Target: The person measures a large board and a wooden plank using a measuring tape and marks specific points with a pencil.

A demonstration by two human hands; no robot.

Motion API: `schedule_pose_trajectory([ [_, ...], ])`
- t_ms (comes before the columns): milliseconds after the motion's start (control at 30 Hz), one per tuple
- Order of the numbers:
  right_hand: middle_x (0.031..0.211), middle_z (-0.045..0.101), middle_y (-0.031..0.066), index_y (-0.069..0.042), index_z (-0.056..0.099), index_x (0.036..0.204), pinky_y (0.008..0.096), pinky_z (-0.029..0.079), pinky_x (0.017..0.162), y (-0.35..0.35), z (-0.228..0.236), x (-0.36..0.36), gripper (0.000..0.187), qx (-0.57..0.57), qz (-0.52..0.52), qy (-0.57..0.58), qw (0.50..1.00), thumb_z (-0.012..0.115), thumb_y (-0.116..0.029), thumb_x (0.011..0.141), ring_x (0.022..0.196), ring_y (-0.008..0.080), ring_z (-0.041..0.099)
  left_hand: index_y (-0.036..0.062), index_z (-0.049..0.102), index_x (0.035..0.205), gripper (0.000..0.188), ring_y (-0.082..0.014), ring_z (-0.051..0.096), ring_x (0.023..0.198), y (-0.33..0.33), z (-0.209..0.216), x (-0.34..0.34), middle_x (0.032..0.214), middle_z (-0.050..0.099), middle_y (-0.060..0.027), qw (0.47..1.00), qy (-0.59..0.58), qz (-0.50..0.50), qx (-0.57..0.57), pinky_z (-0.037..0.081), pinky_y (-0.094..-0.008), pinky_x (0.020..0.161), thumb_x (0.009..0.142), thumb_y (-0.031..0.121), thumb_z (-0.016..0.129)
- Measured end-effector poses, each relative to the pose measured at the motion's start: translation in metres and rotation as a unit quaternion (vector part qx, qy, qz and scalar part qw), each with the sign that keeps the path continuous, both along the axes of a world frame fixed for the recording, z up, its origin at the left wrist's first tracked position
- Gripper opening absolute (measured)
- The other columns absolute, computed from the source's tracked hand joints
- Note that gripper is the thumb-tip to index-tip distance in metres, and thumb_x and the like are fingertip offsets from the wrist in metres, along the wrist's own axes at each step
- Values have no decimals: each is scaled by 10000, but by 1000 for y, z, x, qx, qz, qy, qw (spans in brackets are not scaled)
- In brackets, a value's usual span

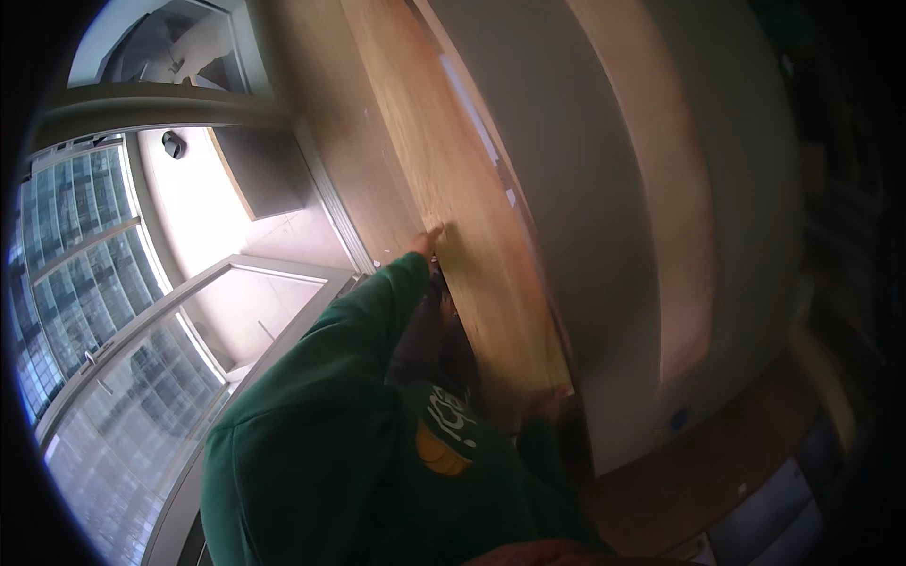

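Observation:
A long, light wooden board (481,274) slants through the middle of the view, from the top down toward my body. My left hand (428,241) is at its left edge, with the arm stretched out in a green sleeve and the fingers closed over the edge. At the board's near end, in shadow, my right hand (549,404) grips the corner; its fingers are blurred and partly hidden. The undersides of both grips cannot be seen.
Right of the board stands a large grey panel (566,170) with a pale wooden strip (675,189). On the left are a glazed door (151,415) in a light frame and a window (85,217). A dark, flat panel (260,174) is beyond the doorway. Brown flooring (679,500) shows at lower right.

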State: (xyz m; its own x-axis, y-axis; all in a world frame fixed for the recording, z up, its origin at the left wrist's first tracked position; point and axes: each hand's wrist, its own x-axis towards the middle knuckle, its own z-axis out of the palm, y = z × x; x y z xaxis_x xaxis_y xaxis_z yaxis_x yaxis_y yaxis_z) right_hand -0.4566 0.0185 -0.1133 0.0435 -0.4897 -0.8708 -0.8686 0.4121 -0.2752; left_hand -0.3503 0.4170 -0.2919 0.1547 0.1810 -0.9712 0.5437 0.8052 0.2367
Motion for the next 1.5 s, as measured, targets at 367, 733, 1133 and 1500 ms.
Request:
schedule_pose_trajectory([
  [367,1444,314,193,-13,236,1440,476,297,1063,-31,-119,-11,824,132,68,62,987,409,-603,891,1319,351,323,-10,553,1177,593,-223,621,888,-73,12,-85,1011,642,-135,920,-6,-363,149,489,-336,774,818,453,645],
  [733,1291,487,205,-9,486,1279,484,385,980,-85,-275,-1,619,235,6,-60,970,503,-486,886,1191,341,467,37,569,1207,553,-282,568,1101,-13,48,-178,1175,601,-175,719,103,-610,319,436,-345,946,819,422,652],
  [1133,1228,532,205,-5,529,1220,472,411,948,-34,-452,41,579,235,114,-83,962,514,-476,884,1137,330,510,22,603,1141,515,-299,532,1145,-11,82,-185,1193,583,-182,620,163,-697,319,412,-364,986,814,416,663],
  [1500,1171,572,204,-1,568,1167,462,435,918,-47,-477,38,548,206,233,-97,945,524,-467,883,1087,320,549,56,610,1153,520,-318,519,1162,-27,75,-162,1224,567,-180,591,167,-735,287,408,-382,990,816,451,641],
])
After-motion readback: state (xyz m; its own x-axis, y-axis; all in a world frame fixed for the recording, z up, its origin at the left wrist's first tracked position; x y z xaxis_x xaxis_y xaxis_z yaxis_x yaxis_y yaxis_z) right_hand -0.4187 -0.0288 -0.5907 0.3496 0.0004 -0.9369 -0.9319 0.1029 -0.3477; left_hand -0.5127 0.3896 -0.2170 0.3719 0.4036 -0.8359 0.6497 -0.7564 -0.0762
